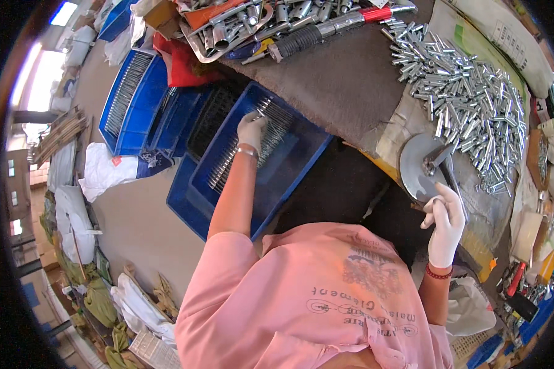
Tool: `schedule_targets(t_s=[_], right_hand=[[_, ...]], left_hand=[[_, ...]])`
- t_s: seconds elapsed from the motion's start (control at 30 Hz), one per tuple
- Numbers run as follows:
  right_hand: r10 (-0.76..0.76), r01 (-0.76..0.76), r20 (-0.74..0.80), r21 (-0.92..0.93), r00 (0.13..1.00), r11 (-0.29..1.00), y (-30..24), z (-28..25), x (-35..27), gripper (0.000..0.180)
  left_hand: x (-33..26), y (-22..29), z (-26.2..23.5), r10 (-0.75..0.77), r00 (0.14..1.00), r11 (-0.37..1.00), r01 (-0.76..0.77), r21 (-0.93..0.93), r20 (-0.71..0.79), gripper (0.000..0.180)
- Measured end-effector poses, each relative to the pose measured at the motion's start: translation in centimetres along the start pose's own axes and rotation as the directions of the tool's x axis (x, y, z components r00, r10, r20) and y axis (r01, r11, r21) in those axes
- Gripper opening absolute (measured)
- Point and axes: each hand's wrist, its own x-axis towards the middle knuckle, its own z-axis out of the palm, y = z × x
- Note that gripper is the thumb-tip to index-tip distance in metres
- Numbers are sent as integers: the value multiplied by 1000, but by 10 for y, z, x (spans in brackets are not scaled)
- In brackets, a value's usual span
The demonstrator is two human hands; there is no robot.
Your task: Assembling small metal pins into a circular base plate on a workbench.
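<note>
We see the counter (351, 92) beside the blue bin (301, 169), likely for easy reach; it carries the tube pile (468, 98) and round plate (414, 166). Right hand (444, 224) near plate, left hand (252, 130) on rods (279, 132) in bin; can't tell what either grip holds.

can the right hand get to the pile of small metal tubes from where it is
Probably yes: the metal tubes lie just beyond the right hand. The grey disc and dark bar stand partly between, but the way around their right looks free.
</note>
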Motion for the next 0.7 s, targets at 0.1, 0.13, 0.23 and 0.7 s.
schedule_targets(t_s=[0.1,0.13,0.23,0.7], right_hand=[[-42,43,-22,36,999,998,7,0,-5,30],[-40,41,-36,30,999,999,9,-1,-7,30],[-64,63,-62,-6,996,998,13,-2,-10,31],[-155,146,68,128,986,981,6,-9,-10,29]], left_hand=[[50,-7,0,-28,992,991,44,127,-126,18],[63,-14,19,-45,969,995,22,-96,-244,13],[87,-26,40,-92,951,988,123,88,-295,11],[78,-4,-49,772,578,558,-415,719,-265,37]])
